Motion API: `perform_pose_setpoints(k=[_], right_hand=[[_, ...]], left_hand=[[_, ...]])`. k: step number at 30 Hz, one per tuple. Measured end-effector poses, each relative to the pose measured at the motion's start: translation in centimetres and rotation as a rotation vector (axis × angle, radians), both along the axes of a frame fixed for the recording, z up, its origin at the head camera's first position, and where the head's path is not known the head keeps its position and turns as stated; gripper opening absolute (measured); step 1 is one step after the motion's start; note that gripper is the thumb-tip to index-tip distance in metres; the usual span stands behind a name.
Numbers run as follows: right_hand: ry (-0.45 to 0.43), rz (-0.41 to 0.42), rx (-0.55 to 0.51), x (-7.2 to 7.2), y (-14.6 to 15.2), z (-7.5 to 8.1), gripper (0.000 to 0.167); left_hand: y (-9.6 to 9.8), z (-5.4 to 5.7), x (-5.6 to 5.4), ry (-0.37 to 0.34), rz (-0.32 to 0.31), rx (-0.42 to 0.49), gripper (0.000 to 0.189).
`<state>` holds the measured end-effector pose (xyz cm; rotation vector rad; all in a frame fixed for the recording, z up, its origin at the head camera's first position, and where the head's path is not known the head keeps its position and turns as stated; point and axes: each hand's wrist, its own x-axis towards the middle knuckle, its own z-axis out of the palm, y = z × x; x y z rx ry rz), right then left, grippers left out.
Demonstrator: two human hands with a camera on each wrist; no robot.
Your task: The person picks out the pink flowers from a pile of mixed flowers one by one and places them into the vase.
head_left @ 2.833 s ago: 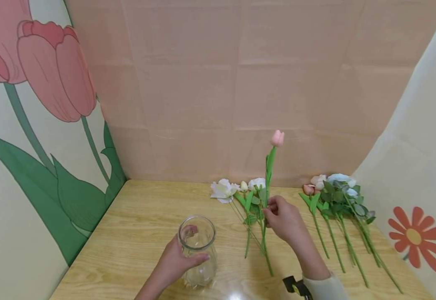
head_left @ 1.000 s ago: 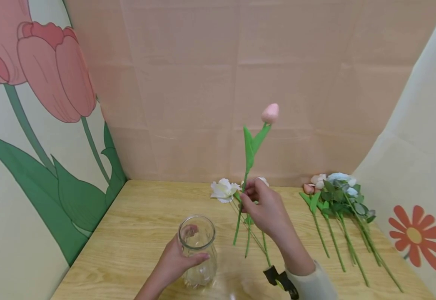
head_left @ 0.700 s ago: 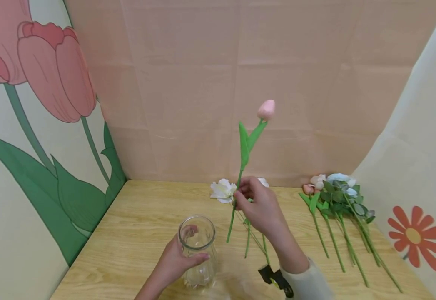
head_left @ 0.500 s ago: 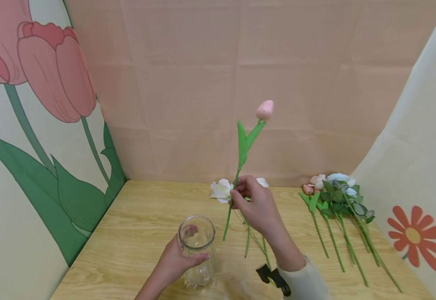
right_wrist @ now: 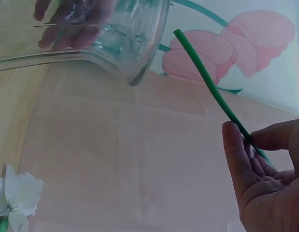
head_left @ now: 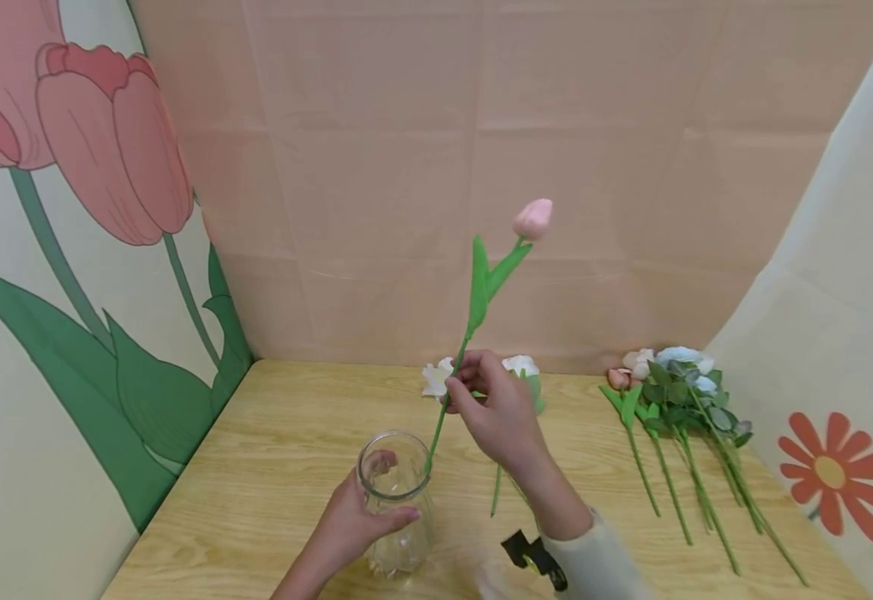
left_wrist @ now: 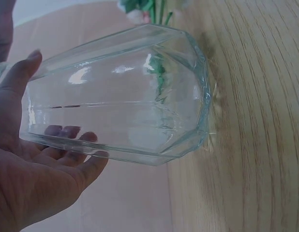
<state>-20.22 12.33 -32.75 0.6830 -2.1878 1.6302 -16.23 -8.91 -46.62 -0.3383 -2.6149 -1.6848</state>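
A clear glass vase point(head_left: 408, 546) stands upright on the wooden table, and my left hand point(head_left: 353, 518) grips it around its upper part. In the left wrist view, the fingers point(left_wrist: 94, 166) and thumb lie on opposite sides of the glass. My right hand point(head_left: 502, 417) pinches the green stem of a pink tulip point(head_left: 479, 292) between thumb and fingertips. The flower leans up and to the right. Its stem's lower end overlaps the vase's right rim in the head view; in the right wrist view, the stem end point(right_wrist: 178, 34) is just outside the mouth.
Behind my right hand lie white flowers point(head_left: 521, 365), partly hidden. More pink, white and blue flowers point(head_left: 684, 375) with long stems lie on the table point(head_left: 271, 450) at right. A pink backdrop point(head_left: 361, 183) rises behind it, and printed panels flank both sides.
My right hand has lifted the tulip from over the white flowers and carried it left, bringing the stem's lower end to the vase rim. My left hand and the vase have stayed put.
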Motion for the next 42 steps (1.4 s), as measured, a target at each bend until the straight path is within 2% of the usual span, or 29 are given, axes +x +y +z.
perform_pose_setpoints(k=[6,17,33,42], right_hand=[[0.057,-0.016,0.041,-0.1,-0.4,-0.8,0.017],[0.161,0.027,0.130,-0.1,-1.0,-2.2,0.017],[0.104,0.018,0.279,0.7,-2.4,-3.4,0.017],[0.075,0.054,0.384,0.9,-3.0,-4.2,0.016]], left_hand=[[0.1,0.0,0.0,0.007,0.004,0.000,0.075],[0.0,0.0,0.1,0.000,-0.003,0.013,0.075],[0.0,0.3,0.2,-0.010,-0.001,0.016,0.077],[-0.1,0.2,0.2,0.001,0.004,0.013,0.079]])
